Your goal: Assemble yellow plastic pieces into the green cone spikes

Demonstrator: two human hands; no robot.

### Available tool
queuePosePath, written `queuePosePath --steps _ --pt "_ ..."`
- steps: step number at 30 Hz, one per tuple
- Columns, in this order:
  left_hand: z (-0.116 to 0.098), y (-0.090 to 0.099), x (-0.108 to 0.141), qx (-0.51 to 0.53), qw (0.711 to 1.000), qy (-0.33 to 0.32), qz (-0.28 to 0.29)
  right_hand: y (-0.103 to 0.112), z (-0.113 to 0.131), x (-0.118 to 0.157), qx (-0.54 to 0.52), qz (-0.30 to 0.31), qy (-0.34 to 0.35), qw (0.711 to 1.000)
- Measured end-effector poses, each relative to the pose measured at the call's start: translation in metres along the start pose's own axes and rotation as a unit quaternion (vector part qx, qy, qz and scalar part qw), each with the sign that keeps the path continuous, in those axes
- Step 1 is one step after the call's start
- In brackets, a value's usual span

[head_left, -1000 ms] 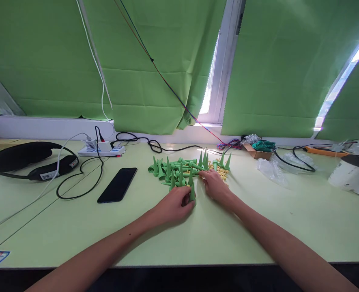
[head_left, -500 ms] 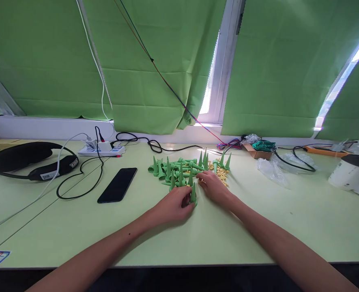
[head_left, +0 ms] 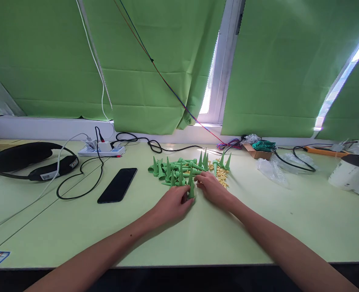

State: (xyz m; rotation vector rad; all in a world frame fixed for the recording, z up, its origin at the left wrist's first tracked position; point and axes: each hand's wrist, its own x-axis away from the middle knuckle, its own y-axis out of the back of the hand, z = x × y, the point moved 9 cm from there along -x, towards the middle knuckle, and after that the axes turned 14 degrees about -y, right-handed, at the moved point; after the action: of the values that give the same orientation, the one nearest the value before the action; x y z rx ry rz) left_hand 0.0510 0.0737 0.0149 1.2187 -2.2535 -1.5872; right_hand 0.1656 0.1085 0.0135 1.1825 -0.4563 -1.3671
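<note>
My left hand (head_left: 177, 199) pinches a green pointed cone (head_left: 191, 190) between thumb and fingers, holding it upright at the front of a group of similar cones. More green plastic cones (head_left: 168, 170) lie behind it, some standing on their wide ends and others on their sides. Just to the right, my right hand (head_left: 210, 185) rests low over the table with its fingers curled together beside the cones. Whatever sits in its fingertips is hidden or too small to name. Small yellowish pegs (head_left: 222, 175) lie in a heap behind that hand.
A black phone (head_left: 117, 185) lies left of the cones, with a headset (head_left: 53, 172) and a white power strip (head_left: 102, 151) beyond. Black cables run along the back. To the right are a small cardboard box (head_left: 255, 152), clear plastic bags (head_left: 272, 172) and a white roll (head_left: 351, 174).
My left hand has shifted the held cone slightly away from me and to the left, closer to the other cones. My right hand has moved a little leftward.
</note>
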Motion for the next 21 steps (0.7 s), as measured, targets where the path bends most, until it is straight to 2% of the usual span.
queuePosePath --steps 8,13,17,21 --pt "-0.001 0.006 -0.001 0.038 0.999 0.012 -0.033 0.007 0.007 0.001 -0.026 -0.006 0.005 1.0" --pt "0.002 0.014 0.0 0.071 0.993 0.022 -0.087 0.009 0.009 0.002 -0.032 -0.011 0.006 0.999" --pt "-0.002 0.022 0.002 0.071 0.989 0.011 -0.127 0.012 0.009 0.001 -0.044 -0.037 0.01 0.998" --pt "-0.009 0.023 0.001 0.045 0.991 -0.017 -0.125 0.024 0.013 0.002 -0.081 -0.084 0.028 0.993"
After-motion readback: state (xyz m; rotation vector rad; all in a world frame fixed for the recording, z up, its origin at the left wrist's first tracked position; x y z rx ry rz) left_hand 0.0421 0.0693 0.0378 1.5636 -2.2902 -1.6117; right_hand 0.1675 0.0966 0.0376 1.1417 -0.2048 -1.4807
